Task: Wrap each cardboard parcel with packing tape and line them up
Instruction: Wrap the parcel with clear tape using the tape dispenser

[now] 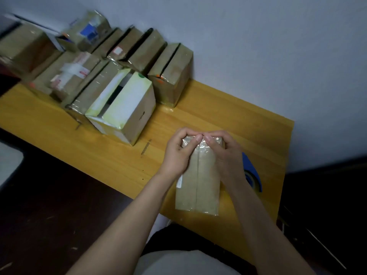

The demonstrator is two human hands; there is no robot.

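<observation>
The far end of the cardboard parcel (pixel 198 187) lies under the curled fingers of the left hand (pixel 176 153) and the right hand (pixel 224 155), so what they pinch there cannot be told. A blue tape dispenser (pixel 251 170) shows only in part behind the right wrist. The rows of boxes (pixel 95 90) at the far left are smeared with blur, and the print on the white label (pixel 69 74) cannot be read. The leftmost box (pixel 23 50) is cut by the frame's edge, as are both forearms at the bottom.
</observation>
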